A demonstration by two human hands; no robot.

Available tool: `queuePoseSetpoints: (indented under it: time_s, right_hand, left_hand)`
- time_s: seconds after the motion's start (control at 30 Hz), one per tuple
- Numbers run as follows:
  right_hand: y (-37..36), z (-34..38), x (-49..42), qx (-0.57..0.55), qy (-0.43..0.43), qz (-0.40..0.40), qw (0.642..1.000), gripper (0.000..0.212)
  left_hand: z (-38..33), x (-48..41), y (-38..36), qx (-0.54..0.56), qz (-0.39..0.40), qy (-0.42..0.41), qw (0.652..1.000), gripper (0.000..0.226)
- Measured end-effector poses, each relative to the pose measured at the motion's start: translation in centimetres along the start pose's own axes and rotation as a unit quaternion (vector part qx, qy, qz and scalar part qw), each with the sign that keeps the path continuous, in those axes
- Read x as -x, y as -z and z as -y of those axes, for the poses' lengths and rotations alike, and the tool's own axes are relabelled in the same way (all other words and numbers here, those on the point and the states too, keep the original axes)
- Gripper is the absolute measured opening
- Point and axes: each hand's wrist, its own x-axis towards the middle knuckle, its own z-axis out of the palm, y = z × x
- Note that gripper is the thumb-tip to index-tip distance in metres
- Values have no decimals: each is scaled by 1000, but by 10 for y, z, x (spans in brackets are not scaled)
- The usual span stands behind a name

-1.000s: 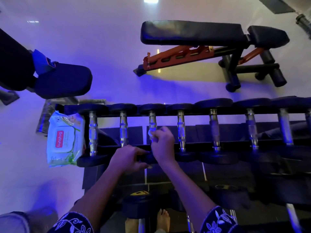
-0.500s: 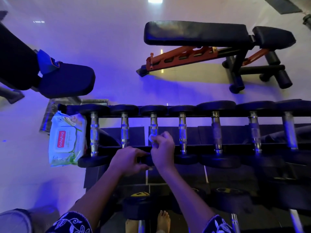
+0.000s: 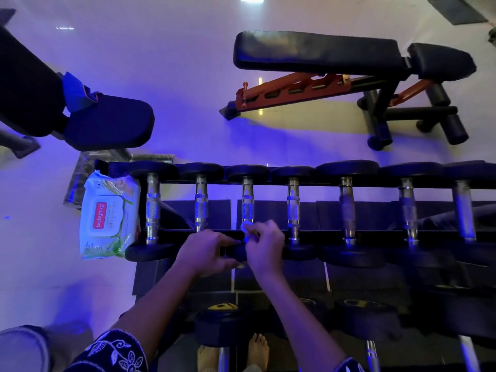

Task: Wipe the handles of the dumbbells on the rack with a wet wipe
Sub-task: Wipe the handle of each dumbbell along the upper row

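Several dumbbells with chrome handles lie side by side on the top tier of a black rack (image 3: 375, 233). My right hand (image 3: 264, 245) pinches a small white wet wipe (image 3: 246, 227) against the near end of the third dumbbell's handle (image 3: 247, 204). My left hand (image 3: 205, 251) grips the near black head of that dumbbell, fingers curled over it. The near part of the handle is hidden under my hands. A pack of wet wipes (image 3: 108, 214) lies at the rack's left end, next to the first dumbbell (image 3: 152, 208).
A black and orange weight bench (image 3: 322, 60) stands on the floor beyond the rack. A padded seat (image 3: 107, 122) juts in at the left. Lower rack tiers hold bigger dumbbells (image 3: 222, 326). My bare feet (image 3: 257, 350) show below.
My right hand with the wipe has slid down the third handle toward me, from its middle to its near end. The left hand has stayed on the dumbbell head.
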Motion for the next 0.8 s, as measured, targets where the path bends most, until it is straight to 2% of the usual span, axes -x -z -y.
queuePoseSetpoints:
  time_s: [0.13, 0.23, 0.33, 0.5, 0.6, 0.8]
  right_hand:
    - [-2, 11, -49, -28, -25, -53, 998, 26]
    - [3, 20, -89, -41, -44, -41, 997, 26]
    - [8, 18, -79, -40, -29, -16, 999, 23]
    - [9, -7, -13, 14, -26, -24, 999, 25]
    - [7, -4, -28, 22, -31, -20, 999, 27]
    - [4, 2, -77, -62, -86, 5, 994, 23]
  left_hand:
    - [2, 0, -1, 4, 6, -5, 1000, 67]
    - [3, 0, -2, -1, 3, -9, 1000, 67]
    - [3, 0, -2, -2, 0, -12, 1000, 66]
    - [2, -2, -2, -2, -2, -10, 1000, 65]
    - [2, -1, -3, -3, -7, -10, 1000, 64]
    - [3, -1, -3, -1, -11, -12, 1000, 65]
